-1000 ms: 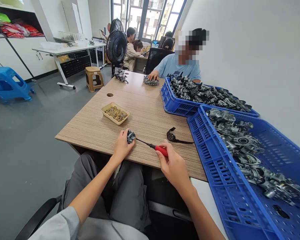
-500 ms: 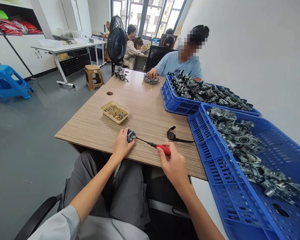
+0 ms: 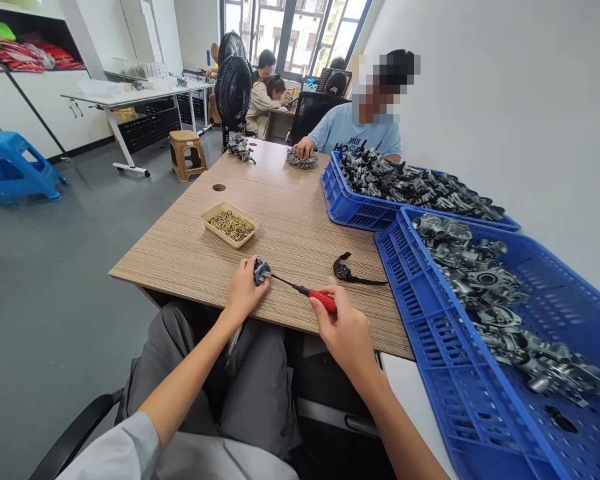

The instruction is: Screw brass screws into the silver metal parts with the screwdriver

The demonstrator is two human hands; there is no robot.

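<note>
Near the table's front edge, my left hand (image 3: 246, 288) is closed around a small grey cast-metal part (image 3: 261, 271), perhaps a carburetor body, partly hidden by the fingers. My right hand (image 3: 344, 327) grips the red handle of a screwdriver (image 3: 324, 300). Its thin dark shaft points left, and the tip meets the right side of the metal part at a small brass-coloured spot. Beyond my left hand sits a cream tray (image 3: 210, 229) holding many brass-coloured screws or pins. A black wristwatch (image 3: 343, 270) lies to the right of the screwdriver.
Two blue crates, a near one (image 3: 430, 347) and a far one (image 3: 353, 205), hold piled metal parts at the right. Across the wooden table (image 3: 285, 210) a person in light blue touches a clump of parts (image 3: 301, 159). Another metal part (image 3: 240, 148) lies near the fan (image 3: 234, 90).
The right hand and the red handle have shifted very slightly left. The left hand still holds the metal part in nearly the same place, with the screwdriver tip against it.
</note>
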